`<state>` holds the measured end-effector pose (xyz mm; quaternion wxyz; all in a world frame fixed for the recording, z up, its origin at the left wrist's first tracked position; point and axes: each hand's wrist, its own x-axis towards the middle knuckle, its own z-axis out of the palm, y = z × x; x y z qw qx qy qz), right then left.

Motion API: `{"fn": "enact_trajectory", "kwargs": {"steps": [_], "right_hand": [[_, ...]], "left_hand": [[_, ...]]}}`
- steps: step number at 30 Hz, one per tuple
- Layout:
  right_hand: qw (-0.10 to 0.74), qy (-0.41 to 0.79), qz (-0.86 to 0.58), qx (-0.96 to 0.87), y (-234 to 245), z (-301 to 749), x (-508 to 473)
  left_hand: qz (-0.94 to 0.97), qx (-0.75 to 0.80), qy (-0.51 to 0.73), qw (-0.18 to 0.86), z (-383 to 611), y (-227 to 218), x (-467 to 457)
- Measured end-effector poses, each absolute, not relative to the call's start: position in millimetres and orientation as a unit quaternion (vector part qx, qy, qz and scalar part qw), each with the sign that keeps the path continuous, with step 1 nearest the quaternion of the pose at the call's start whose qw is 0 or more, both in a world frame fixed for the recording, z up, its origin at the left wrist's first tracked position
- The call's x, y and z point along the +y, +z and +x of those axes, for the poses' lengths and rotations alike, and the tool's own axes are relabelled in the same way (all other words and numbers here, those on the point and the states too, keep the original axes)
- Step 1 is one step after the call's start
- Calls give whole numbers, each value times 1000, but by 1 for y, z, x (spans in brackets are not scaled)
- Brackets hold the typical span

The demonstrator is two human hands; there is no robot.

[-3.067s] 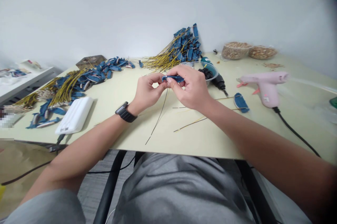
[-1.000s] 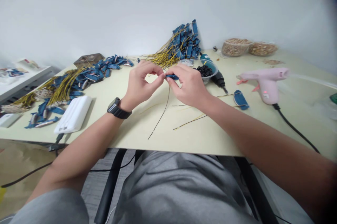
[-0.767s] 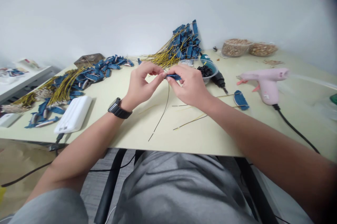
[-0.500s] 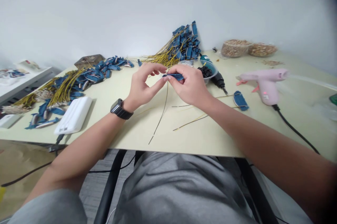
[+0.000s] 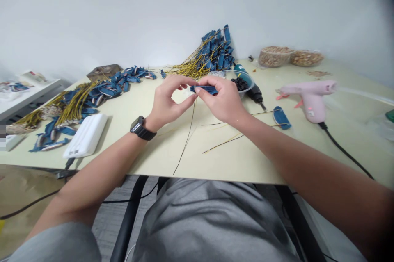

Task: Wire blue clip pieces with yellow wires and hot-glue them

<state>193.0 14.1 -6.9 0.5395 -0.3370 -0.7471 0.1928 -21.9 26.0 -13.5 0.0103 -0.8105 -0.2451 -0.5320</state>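
Observation:
Over the middle of the table, my right hand (image 5: 223,97) pinches a slim blue piece (image 5: 207,89) between thumb and fingers. My left hand (image 5: 172,100), with a black watch on its wrist, is closed around the piece's left end, its thumb and fingertips curled there. From between the hands a thin dark cord (image 5: 186,143) hangs down towards the table's front edge. A similar blue piece (image 5: 281,117) with two yellow-and-black cords lies to the right, beyond my right forearm. My fingers partly hide the held piece.
Blue pieces with yellow cords (image 5: 215,51) are heaped at the back, more (image 5: 104,87) at left. A clear bowl (image 5: 250,85) of small black parts stands behind my right hand, beside a dark-tipped tool (image 5: 255,96). A pink glue gun (image 5: 314,100) stands right; a white power bank (image 5: 86,135) lies left.
The blue piece has turned slightly, showing more of its left end. My left fingers have come in closer around that end, and the hanging cord has shifted slightly lower.

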Motion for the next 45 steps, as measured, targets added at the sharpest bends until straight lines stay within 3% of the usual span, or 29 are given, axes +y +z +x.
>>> {"fn": "enact_trajectory", "kwargs": {"steps": [11,23,34,45], "right_hand": [[536,286,-331,-722,-5,193,18],[509,557,-312,-577,0,190,17],[504,567,-336,-558,0,189,19],[502,619,-344,-497,17,186,1]], "left_hand": [[-807,-257,-531,-13,-21,-13,26],[-791,-276,-532,-122,-17,-29,32],[-774,-340,-502,-182,-10,-30,35],[-773,-192,-547,-257,-19,-42,56]]}}
